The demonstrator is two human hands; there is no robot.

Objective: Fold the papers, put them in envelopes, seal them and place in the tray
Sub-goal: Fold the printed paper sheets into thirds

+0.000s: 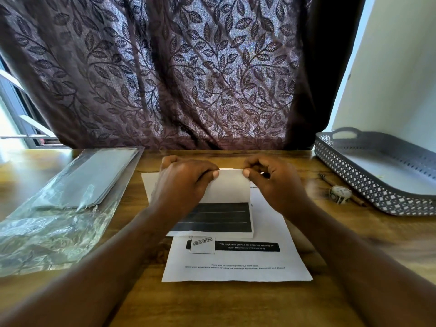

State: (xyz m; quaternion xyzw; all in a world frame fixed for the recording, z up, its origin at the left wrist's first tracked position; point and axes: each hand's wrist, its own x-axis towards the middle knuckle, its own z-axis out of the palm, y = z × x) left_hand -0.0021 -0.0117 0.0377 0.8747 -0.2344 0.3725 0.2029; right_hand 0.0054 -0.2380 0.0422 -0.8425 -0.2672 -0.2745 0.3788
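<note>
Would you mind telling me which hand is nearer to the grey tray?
Right. The right hand pinches the folded paper left of the tray; the left hand pinches it further left.

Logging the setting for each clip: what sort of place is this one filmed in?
Probably a home desk by a window: a wooden table against a leaf-patterned curtain, with a pack of envelopes and a grey tray set out.

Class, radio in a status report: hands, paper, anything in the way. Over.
Left hand and right hand pinch folded paper at far edge. Envelopes in plastic sleeve, left. Tape roll lies beside tray.
</note>
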